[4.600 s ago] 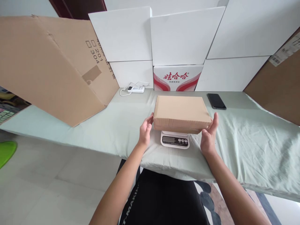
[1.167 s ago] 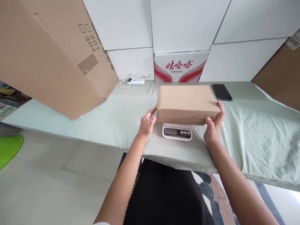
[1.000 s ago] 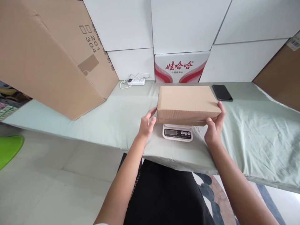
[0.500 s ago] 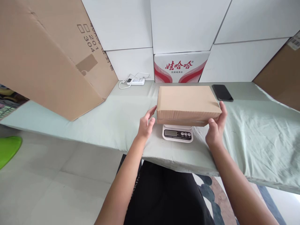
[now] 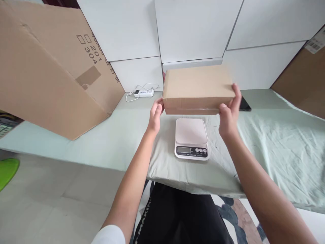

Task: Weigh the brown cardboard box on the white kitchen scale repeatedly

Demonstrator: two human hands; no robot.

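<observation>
A flat brown cardboard box (image 5: 198, 86) is held up in the air between my two hands, beyond and above a white kitchen scale (image 5: 191, 132). My left hand (image 5: 155, 115) grips the box's left end at its near corner, its fingers partly hidden behind it. At the right end, my right hand (image 5: 230, 113) has its thumb on the near side and its fingers around the end. The scale lies on the cloth with its weighing plate bare and its dark display and buttons toward me.
A large cardboard carton (image 5: 58, 74) stands on the left of the cloth-covered table (image 5: 114, 142), another carton (image 5: 304, 71) at the right. White boxes (image 5: 188, 30) line the back. A white device with a cable (image 5: 144, 93) lies at the back; a black phone (image 5: 245, 105) is partly hidden behind my right hand.
Both hands have raised the cardboard box off the scale and moved it away from me. The scale's weighing plate, covered before, is now in view. My left hand has closed on the box's end.
</observation>
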